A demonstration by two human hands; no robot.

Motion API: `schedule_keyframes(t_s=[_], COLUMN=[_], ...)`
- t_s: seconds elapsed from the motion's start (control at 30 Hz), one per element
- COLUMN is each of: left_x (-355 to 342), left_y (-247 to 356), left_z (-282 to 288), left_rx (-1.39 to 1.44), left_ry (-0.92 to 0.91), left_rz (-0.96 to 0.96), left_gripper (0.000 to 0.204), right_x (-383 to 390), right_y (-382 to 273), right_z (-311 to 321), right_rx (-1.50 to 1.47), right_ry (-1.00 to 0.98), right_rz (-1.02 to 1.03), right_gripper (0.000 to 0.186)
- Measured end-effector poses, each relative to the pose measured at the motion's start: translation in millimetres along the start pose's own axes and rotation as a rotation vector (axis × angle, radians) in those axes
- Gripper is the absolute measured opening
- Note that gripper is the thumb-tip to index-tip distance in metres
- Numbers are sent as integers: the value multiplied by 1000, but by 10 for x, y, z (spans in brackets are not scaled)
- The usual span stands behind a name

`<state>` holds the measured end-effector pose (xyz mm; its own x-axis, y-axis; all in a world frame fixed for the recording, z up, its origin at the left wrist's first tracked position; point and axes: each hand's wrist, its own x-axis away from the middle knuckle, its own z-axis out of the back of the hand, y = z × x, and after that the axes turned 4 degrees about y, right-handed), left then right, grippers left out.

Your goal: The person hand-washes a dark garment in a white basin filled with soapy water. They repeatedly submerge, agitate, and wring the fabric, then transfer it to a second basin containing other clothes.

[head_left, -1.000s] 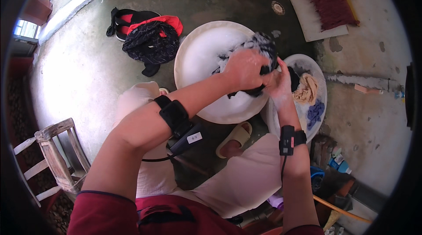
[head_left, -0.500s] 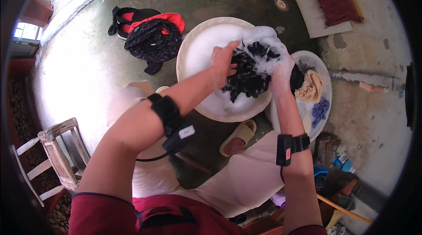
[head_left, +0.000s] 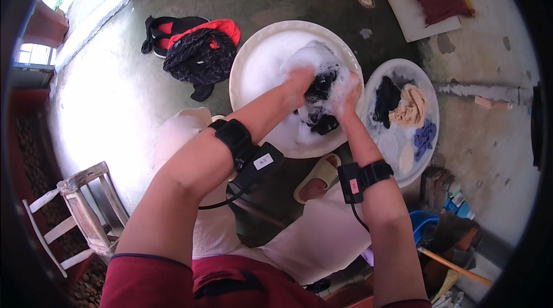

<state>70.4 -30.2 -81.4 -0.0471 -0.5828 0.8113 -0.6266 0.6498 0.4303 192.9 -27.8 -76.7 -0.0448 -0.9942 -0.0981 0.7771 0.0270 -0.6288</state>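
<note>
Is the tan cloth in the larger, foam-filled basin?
No: the tan cloth lies in the smaller basin at the right, beside the blue cloth, while the left hand and right hand reach into the larger basin.

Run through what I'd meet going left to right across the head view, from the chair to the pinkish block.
Wooden chair → dark patterned garment → left hand → soapy black cloth → right hand → beige cloth → pinkish block.
</note>
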Motion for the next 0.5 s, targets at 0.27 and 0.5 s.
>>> schedule_keyframes(t_s=[0.27, 0.5], left_x=[-20, -282], left_y=[6, -270], left_z=[353, 535], left_rx=[-1053, -1693], left_ry=[289, 221], left_rz=[-437, -459], left_gripper=[50, 60], right_x=[54, 410], right_y=[167, 198], right_z=[-11, -302], right_rx=[73, 487], right_ry=[-259, -516], right_rz=[10, 90], right_gripper=[51, 75])
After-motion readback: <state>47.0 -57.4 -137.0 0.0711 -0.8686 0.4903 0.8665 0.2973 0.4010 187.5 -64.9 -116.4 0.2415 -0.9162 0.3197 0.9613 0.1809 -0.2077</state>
